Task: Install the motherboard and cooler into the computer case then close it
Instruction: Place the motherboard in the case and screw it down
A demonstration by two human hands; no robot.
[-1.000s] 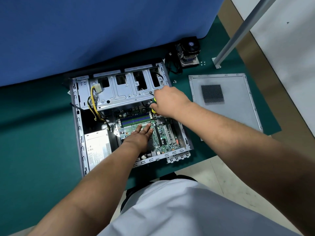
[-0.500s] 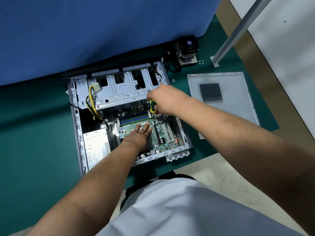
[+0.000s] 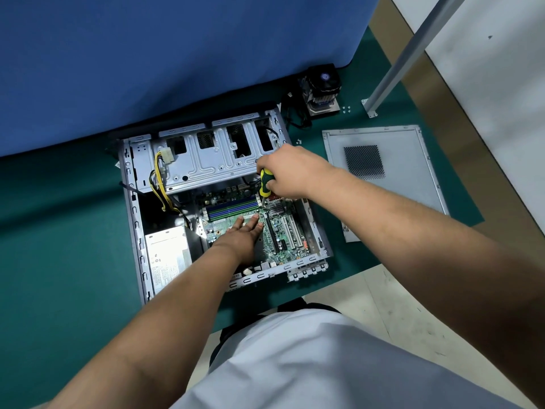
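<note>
Head view looks down on an open computer case lying on the green worktop, with the motherboard seated inside it beside the power supply. Left hand lies flat with straight fingers pressed on the board, its grip apart, while the right hand has its grip clamped round a yellow-and-green screwdriver held upright with its tip on the board near the blue memory slots. Cooler stands well apart behind the case by the blue partition, some loose screws just beside it, and the grey side panel lies flat to the right of the case.
</note>
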